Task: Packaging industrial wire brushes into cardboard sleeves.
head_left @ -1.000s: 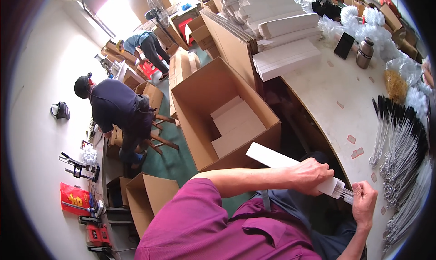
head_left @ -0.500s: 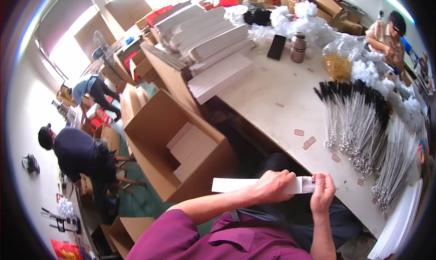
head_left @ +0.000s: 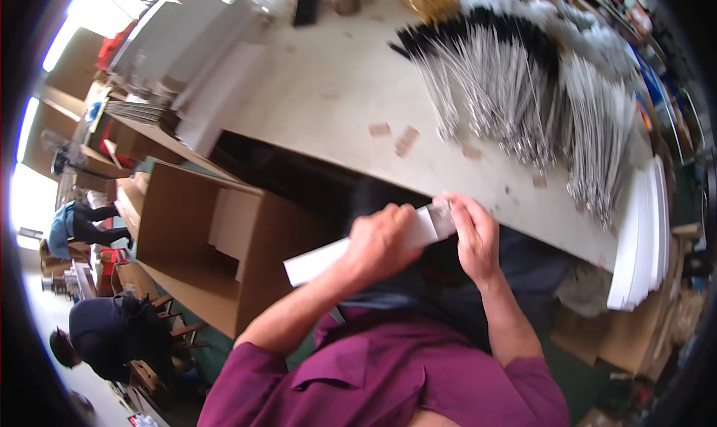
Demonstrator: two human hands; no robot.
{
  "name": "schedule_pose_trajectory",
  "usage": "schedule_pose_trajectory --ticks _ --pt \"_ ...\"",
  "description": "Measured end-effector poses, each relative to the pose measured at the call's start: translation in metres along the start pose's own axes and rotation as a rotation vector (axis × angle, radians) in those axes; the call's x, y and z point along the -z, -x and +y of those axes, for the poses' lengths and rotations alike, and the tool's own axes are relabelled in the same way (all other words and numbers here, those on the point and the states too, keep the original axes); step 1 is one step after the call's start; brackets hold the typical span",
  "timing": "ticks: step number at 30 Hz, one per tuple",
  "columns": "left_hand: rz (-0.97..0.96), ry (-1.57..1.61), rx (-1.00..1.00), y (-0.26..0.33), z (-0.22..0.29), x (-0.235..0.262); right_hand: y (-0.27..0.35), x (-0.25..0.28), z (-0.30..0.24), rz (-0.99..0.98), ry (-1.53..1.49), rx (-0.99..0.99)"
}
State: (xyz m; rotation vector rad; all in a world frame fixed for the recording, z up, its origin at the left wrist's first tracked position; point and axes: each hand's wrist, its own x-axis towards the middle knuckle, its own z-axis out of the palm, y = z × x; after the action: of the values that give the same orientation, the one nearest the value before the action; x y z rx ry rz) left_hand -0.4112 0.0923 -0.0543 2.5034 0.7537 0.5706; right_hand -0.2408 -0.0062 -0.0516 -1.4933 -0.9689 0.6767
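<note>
A long, narrow white box (head_left: 317,264) slants up to the right in front of my body. My left hand (head_left: 382,242) is closed around its middle. From the box's right end sticks out a greyish, see-through plastic packet (head_left: 442,219). The thumb and fingers of my right hand (head_left: 476,237) pinch this packet at its outer edge. What the packet holds is too blurred to make out.
Left of my hands stands an open cardboard box (head_left: 246,266) with white boxes inside. Slim metal rods with black ends (head_left: 515,91) lie in bunches on the table (head_left: 321,121). White flat boxes (head_left: 642,240) stand at the right edge. Two people work at far left.
My view has swung to the right and down, so the table and carton sit elsewhere in it. The white box now tilts up more to the right, both hands still on it and the packet.
</note>
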Motion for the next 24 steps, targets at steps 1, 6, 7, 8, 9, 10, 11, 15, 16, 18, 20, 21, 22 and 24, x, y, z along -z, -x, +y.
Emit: schedule_pose_trajectory --ticks 1,6,7,8,9,10,11,15,16,18,20,21,22,24 --pt "-0.004 -0.001 -0.024 -0.003 0.003 0.001 0.001 0.007 0.003 0.000 -0.005 -0.076" --pt "-0.080 0.003 -0.018 -0.008 0.005 -0.003 0.002 0.020 0.011 0.028 -0.109 -0.083" --pt "-0.085 -0.001 -0.022 -0.006 0.006 -0.004 0.003 0.022 0.009 0.033 -0.105 -0.097" --pt "-0.093 -0.001 -0.016 -0.006 0.006 -0.003 0.003 0.023 0.004 -0.008 -0.078 -0.097" --pt "-0.102 0.008 -0.014 -0.004 0.007 -0.002 0.003 0.025 0.002 -0.048 -0.051 -0.096" --pt "-0.112 -0.006 -0.002 -0.004 0.008 -0.001 0.001 0.028 0.003 -0.080 -0.050 -0.138" --pt "-0.120 -0.021 0.010 -0.003 0.008 0.000 0.001 0.030 0.004 -0.077 -0.046 -0.145" --pt "-0.099 -0.063 -0.043 -0.002 0.010 -0.001 0.005 0.029 0.003 -0.057 -0.067 -0.188" --pt "-0.100 -0.060 -0.044 -0.003 0.011 -0.002 0.005 0.027 0.002 -0.029 -0.052 -0.175" --pt "-0.118 -0.072 -0.035 -0.002 0.010 -0.005 0.006 0.027 0.005 -0.012 -0.030 -0.178" --pt "-0.133 -0.053 -0.014 -0.002 0.010 -0.005 0.007 0.024 0.006 0.003 -0.009 -0.181" --pt "-0.146 -0.036 0.008 -0.001 0.010 -0.006 0.009 0.022 0.006 0.031 -0.012 -0.134" --pt "-0.146 -0.036 0.008 -0.001 0.010 -0.006 0.011 0.019 0.005 0.057 -0.015 -0.086" --pt "-0.138 -0.013 0.023 0.000 0.011 -0.008 0.014 0.014 0.008 0.073 0.123 0.055"
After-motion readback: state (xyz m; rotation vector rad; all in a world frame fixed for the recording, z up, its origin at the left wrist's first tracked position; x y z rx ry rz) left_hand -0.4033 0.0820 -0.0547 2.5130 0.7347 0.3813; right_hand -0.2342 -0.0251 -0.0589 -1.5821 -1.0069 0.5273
